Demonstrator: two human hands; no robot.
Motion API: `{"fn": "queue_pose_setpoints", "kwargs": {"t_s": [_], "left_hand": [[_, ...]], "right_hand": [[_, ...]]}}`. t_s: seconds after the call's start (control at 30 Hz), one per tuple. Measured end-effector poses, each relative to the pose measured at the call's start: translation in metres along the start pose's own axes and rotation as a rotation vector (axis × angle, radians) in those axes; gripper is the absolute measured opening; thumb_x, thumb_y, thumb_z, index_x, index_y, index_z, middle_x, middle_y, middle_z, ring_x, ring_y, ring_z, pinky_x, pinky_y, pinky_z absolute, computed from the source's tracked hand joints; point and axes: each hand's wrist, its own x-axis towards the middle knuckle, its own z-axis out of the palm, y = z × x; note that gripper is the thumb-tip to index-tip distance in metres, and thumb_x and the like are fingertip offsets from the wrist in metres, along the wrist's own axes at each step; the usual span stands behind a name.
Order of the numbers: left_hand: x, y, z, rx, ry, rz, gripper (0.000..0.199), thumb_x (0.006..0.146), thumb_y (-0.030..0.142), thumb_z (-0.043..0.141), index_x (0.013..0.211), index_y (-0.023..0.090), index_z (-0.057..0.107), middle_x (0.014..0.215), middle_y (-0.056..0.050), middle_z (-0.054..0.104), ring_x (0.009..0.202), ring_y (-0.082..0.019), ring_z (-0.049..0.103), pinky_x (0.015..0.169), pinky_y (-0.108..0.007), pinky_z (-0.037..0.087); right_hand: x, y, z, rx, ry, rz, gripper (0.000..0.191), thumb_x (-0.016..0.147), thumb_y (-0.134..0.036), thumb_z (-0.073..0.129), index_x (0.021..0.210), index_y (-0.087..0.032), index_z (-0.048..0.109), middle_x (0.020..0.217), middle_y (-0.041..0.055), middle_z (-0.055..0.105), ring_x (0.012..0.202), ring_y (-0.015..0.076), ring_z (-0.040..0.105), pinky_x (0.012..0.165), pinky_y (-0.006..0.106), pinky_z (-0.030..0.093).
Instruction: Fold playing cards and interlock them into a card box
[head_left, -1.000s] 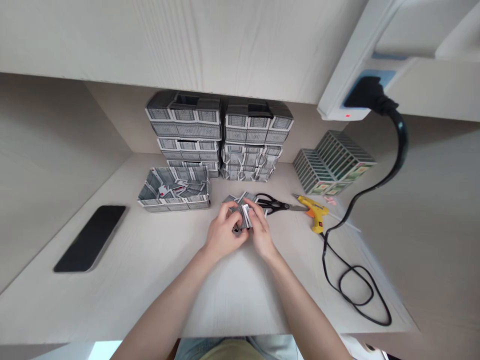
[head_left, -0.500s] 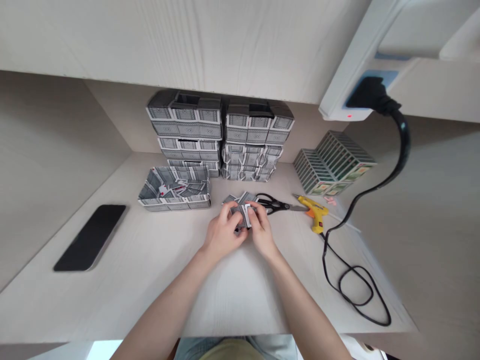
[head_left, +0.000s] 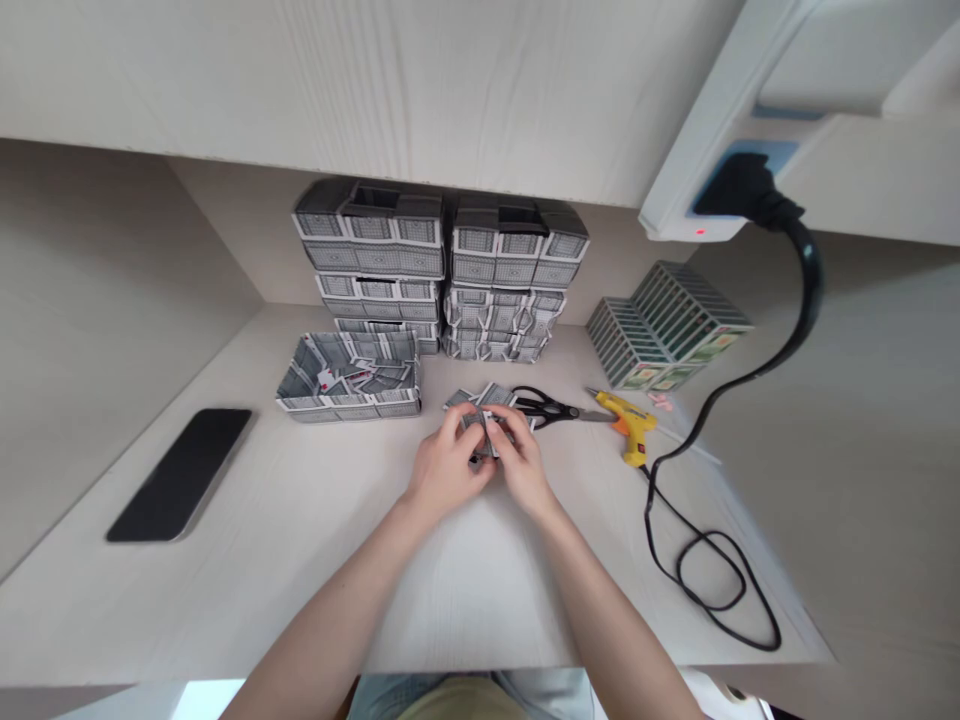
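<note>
Between my two hands is a small folded playing-card piece (head_left: 484, 440) with a grey patterned back. My left hand (head_left: 450, 460) has its fingers closed around the piece's left side. On the right side, my right hand (head_left: 519, 458) pinches it, with the thumb lying across its face. My fingers hide much of its shape. Just behind, more grey-backed playing cards (head_left: 491, 394) lie loose on the desk. Black-handled scissors (head_left: 551, 408) rest right of those cards, blades pointing right.
An open card-built box (head_left: 352, 408) holding folded cards sits left; stacked card boxes (head_left: 375, 255) stand behind. A phone (head_left: 184, 475) lies far left. To the right are a yellow glue gun (head_left: 632, 425), its black cord (head_left: 705, 540), striped card packs (head_left: 660, 325) and an overhead power strip (head_left: 720, 200).
My right thumb and fingers have shifted slightly left over the card piece, covering the white edge that showed before. My left hand stays in place.
</note>
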Motion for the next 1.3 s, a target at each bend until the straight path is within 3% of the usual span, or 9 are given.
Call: {"fn": "queue_pose_setpoints", "kwargs": {"t_s": [0.2, 0.4, 0.53, 0.73, 0.83, 0.93, 1.03, 1.17, 1.3], "left_hand": [[0.000, 0.002, -0.003, -0.053, 0.016, 0.013, 0.009, 0.066, 0.021, 0.056, 0.074, 0.019, 0.057, 0.114, -0.005, 0.050, 0.071, -0.013, 0.057, 0.059, -0.025, 0.043], [-0.001, 0.001, -0.001, -0.156, 0.034, 0.019, 0.004, 0.064, 0.018, 0.056, 0.068, 0.018, 0.054, 0.113, -0.006, 0.051, 0.069, -0.012, 0.057, 0.058, -0.023, 0.044], [-0.001, 0.000, 0.002, -0.182, 0.074, 0.052, 0.006, 0.069, 0.019, 0.055, 0.075, 0.018, 0.056, 0.117, -0.005, 0.051, 0.075, -0.012, 0.059, 0.062, -0.023, 0.047], [0.000, 0.003, -0.004, -0.204, 0.060, 0.106, 0.027, 0.072, 0.020, 0.052, 0.098, 0.019, 0.056, 0.122, -0.007, 0.048, 0.080, -0.013, 0.058, 0.067, -0.025, 0.049], [-0.001, 0.005, -0.009, -0.368, 0.047, 0.089, 0.018, 0.073, 0.026, 0.054, 0.089, 0.018, 0.058, 0.120, -0.009, 0.047, 0.074, -0.012, 0.057, 0.067, -0.027, 0.049], [0.000, 0.003, -0.009, -0.624, -0.024, -0.066, 0.021, 0.078, 0.035, 0.049, 0.075, 0.015, 0.056, 0.094, -0.007, 0.056, 0.068, -0.012, 0.056, 0.059, -0.025, 0.049], [0.004, -0.001, -0.004, -0.969, -0.159, -0.370, 0.037, 0.082, 0.047, 0.039, 0.083, 0.014, 0.055, 0.063, -0.002, 0.055, 0.056, -0.014, 0.057, 0.051, -0.026, 0.049], [0.012, -0.003, -0.005, -1.388, -0.430, -0.604, 0.048, 0.079, 0.054, 0.043, 0.102, 0.013, 0.051, 0.064, -0.004, 0.059, 0.054, -0.016, 0.060, 0.050, -0.029, 0.052], [0.015, -0.004, -0.013, -1.540, -0.502, -0.616, 0.042, 0.074, 0.044, 0.057, 0.102, 0.013, 0.053, 0.072, -0.005, 0.061, 0.060, -0.015, 0.060, 0.054, -0.028, 0.052]], "right_hand": [[-0.002, -0.004, 0.001, 0.120, -0.037, 0.143, 0.029, 0.079, -0.040, 0.051, 0.101, -0.024, 0.059, 0.100, 0.0027, 0.060, 0.085, 0.0169, 0.055, 0.081, 0.031, 0.043], [-0.002, -0.009, 0.003, 0.400, -0.111, 0.322, 0.034, 0.075, -0.040, 0.056, 0.104, -0.024, 0.057, 0.097, 0.0031, 0.061, 0.080, 0.0173, 0.057, 0.067, 0.028, 0.048], [-0.002, -0.011, 0.002, 0.571, -0.176, 0.443, 0.037, 0.071, -0.040, 0.061, 0.104, -0.024, 0.055, 0.087, 0.0012, 0.063, 0.073, 0.0155, 0.058, 0.062, 0.026, 0.048], [0.000, -0.011, 0.000, 0.538, -0.024, 0.318, 0.046, 0.064, -0.030, 0.070, 0.106, -0.027, 0.054, 0.093, 0.0000, 0.062, 0.081, 0.0159, 0.059, 0.072, 0.029, 0.048], [0.001, -0.008, -0.001, 0.423, 0.082, 0.212, 0.048, 0.063, -0.030, 0.070, 0.108, -0.025, 0.053, 0.101, 0.0025, 0.062, 0.092, 0.0189, 0.057, 0.081, 0.034, 0.046], [0.001, -0.007, -0.003, 0.315, 0.117, 0.127, 0.049, 0.065, -0.029, 0.070, 0.110, -0.024, 0.052, 0.107, 0.0048, 0.060, 0.096, 0.0201, 0.056, 0.087, 0.037, 0.043], [-0.001, -0.008, -0.002, 0.247, 0.071, 0.052, 0.050, 0.064, -0.027, 0.071, 0.109, -0.024, 0.052, 0.108, 0.0059, 0.059, 0.097, 0.0209, 0.056, 0.089, 0.038, 0.041], [-0.004, -0.010, 0.000, 0.212, 0.026, -0.031, 0.057, 0.061, -0.025, 0.074, 0.112, -0.025, 0.049, 0.108, 0.0061, 0.058, 0.103, 0.0219, 0.053, 0.092, 0.038, 0.039], [-0.003, -0.012, -0.002, 0.225, -0.053, -0.053, 0.071, 0.060, -0.024, 0.075, 0.122, -0.027, 0.041, 0.112, 0.0069, 0.057, 0.107, 0.0230, 0.052, 0.094, 0.040, 0.039]]}}
